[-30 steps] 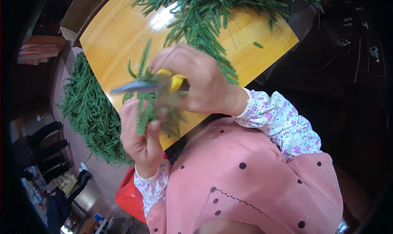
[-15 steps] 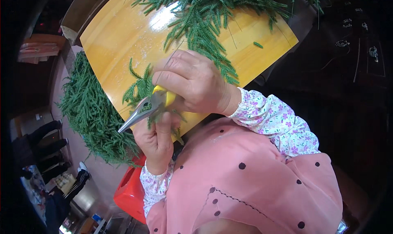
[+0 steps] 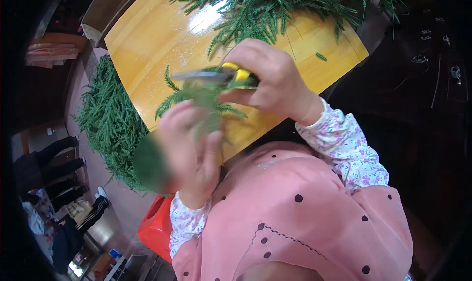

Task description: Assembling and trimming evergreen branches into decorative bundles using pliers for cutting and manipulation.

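Observation:
My right hand (image 3: pixel 268 79) grips yellow-handled pruning shears (image 3: pixel 211 75), whose grey blades point left above the wooden table (image 3: pixel 147 40). My left hand (image 3: pixel 189 150) is raised close to the camera and blurred; it holds a small green needle-leaf sprig (image 3: pixel 201 96) just under the blades. The blades look nearly closed above the sprig's top.
A large heap of green branches (image 3: pixel 275 8) lies at the table's far side. Another pile of greenery (image 3: pixel 110 121) lies on the floor to the left. A red container (image 3: pixel 157 227) stands beside my left elbow. Other people's legs (image 3: pixel 54 158) show at far left.
My left hand has risen toward the camera with the sprig. The shears have swung from pointing down-left to level, blades pointing left, higher over the table.

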Demonstrator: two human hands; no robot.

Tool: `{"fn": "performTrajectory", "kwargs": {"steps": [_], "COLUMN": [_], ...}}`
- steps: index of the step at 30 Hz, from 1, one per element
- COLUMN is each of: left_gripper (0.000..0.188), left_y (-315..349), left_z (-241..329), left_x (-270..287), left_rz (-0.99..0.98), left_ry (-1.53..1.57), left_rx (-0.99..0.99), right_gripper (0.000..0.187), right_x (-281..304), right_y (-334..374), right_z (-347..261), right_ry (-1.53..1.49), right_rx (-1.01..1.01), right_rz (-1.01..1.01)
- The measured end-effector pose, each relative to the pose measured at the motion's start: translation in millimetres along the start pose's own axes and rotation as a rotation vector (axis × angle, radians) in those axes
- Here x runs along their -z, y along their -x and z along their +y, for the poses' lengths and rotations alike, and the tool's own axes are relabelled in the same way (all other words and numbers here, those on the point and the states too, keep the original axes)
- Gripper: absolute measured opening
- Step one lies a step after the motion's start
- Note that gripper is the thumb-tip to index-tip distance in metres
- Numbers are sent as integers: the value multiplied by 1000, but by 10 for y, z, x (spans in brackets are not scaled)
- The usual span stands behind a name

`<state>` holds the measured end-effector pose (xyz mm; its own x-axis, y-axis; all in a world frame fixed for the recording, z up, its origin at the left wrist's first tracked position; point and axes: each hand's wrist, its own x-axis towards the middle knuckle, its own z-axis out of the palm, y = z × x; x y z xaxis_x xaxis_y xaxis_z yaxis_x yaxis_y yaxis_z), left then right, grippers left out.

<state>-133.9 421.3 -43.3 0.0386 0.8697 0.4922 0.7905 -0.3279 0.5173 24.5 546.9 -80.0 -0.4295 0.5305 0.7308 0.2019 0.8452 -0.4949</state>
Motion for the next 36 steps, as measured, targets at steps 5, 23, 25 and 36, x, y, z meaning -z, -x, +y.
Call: {"fn": "performTrajectory", "kwargs": {"steps": [5, 23, 25, 36], "left_gripper": [10, 24, 21, 12], "left_y": [-206, -535, -484, -370], "left_z": [-384, -805, -815, -163], "left_x": [491, 357, 413, 4], "left_rz": [233, -511, -376, 199], "left_ry": [-168, -284, -221, -144], "left_rx": [-32, 576, 532, -260], "right_gripper": [21, 11, 11, 18], "right_x": [167, 256, 177, 341], "right_y": [156, 265, 248, 238], "right_z": [-44, -138, -117, -8], "right_ry": [-218, -327, -353, -1059], "right_rx": [-272, -532, -520, -1044], "right_rz": [-67, -206, -211, -232]}}
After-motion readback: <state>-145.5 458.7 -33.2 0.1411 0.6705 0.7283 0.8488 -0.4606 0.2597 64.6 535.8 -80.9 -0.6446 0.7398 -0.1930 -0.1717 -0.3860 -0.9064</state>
